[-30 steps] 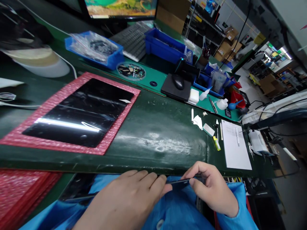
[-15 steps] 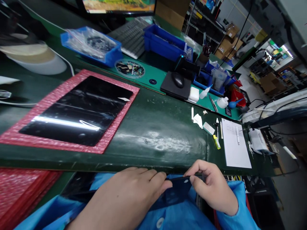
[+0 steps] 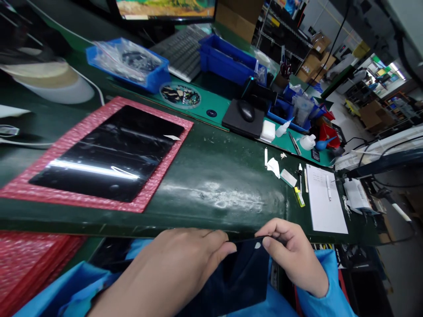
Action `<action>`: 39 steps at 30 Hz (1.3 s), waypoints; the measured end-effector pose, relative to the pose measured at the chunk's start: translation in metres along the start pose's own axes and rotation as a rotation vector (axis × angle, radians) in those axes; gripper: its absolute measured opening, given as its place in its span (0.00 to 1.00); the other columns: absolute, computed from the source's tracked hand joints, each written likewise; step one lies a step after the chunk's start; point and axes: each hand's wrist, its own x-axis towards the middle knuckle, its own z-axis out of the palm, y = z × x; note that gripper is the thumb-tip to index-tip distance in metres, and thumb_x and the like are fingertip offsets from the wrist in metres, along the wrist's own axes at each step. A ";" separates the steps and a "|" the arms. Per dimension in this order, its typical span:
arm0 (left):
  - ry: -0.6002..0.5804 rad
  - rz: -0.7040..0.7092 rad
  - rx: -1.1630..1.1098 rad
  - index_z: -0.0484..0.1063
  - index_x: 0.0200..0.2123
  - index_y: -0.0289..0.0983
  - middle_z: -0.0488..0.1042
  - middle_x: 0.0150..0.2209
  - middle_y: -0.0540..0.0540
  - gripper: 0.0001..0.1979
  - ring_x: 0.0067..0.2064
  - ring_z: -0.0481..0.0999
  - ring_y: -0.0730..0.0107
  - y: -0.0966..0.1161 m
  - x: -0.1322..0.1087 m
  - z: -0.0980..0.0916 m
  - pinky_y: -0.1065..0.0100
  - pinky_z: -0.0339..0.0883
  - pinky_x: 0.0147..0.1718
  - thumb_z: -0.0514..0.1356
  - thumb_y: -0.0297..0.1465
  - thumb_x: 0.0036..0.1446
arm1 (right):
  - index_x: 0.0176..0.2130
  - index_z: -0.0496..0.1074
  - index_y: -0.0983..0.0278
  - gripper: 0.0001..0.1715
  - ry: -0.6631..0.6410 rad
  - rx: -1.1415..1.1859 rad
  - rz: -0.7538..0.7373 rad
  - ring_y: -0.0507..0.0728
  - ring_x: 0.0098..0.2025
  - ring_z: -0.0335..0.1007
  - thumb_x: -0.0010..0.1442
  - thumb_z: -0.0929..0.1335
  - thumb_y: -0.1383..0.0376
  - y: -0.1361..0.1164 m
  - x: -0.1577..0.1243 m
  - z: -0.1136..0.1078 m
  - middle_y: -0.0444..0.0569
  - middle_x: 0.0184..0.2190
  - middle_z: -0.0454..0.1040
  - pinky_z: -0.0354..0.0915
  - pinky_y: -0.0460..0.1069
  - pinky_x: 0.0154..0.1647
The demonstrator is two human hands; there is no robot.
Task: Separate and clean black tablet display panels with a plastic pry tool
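Note:
A dark, glossy flat panel [image 3: 243, 281] with a small whitish spot near its upper right corner tilts over my lap, just below the bench's front edge. My left hand [image 3: 185, 259] lies along its upper edge, fingers over the far side and thumb on the near face. At the upper right corner, my right hand [image 3: 287, 251] pinches the panel between thumb and curled fingers. My left forearm covers the panel's left part. On the bench, a black glass screen [image 3: 109, 154] with a white tab rests on a pink bubble-wrap sheet [image 3: 158, 180].
Behind are blue bins [image 3: 228, 61], a keyboard [image 3: 180, 50], a mouse [image 3: 246, 111] and a dish of small parts [image 3: 180, 95]. On the right lie a paper pad [image 3: 325, 207], a yellow-labelled tube [image 3: 299, 197] and a white block [image 3: 288, 178]. Pink wrap [image 3: 29, 264] is stacked lower left.
The panel has tilted up, so more of its dark face shows below my hands. My left hand has shifted slightly; my right hand keeps its pinch on the corner.

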 end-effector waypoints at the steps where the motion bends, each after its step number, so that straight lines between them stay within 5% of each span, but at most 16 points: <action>1: -0.005 -0.009 -0.016 0.83 0.34 0.51 0.89 0.29 0.53 0.22 0.29 0.89 0.49 0.000 0.001 -0.001 0.53 0.63 0.30 0.57 0.44 0.84 | 0.39 0.91 0.58 0.12 0.003 0.005 0.001 0.57 0.31 0.76 0.63 0.81 0.53 0.000 0.000 0.000 0.45 0.29 0.86 0.69 0.52 0.38; 14: -0.128 -0.096 -0.088 0.75 0.31 0.48 0.85 0.28 0.51 0.27 0.29 0.85 0.54 0.001 0.005 -0.005 0.57 0.56 0.32 0.52 0.48 0.84 | 0.39 0.94 0.58 0.13 0.020 0.028 0.003 0.57 0.30 0.74 0.62 0.82 0.52 0.001 0.000 0.001 0.47 0.29 0.87 0.69 0.51 0.36; 39: -0.252 -0.214 -0.198 0.76 0.31 0.47 0.89 0.33 0.49 0.28 0.35 0.87 0.51 0.005 0.017 -0.020 0.57 0.64 0.36 0.50 0.49 0.81 | 0.43 0.96 0.59 0.23 0.001 0.099 0.006 0.54 0.26 0.60 0.63 0.83 0.44 0.008 0.001 0.001 0.44 0.24 0.77 0.60 0.50 0.32</action>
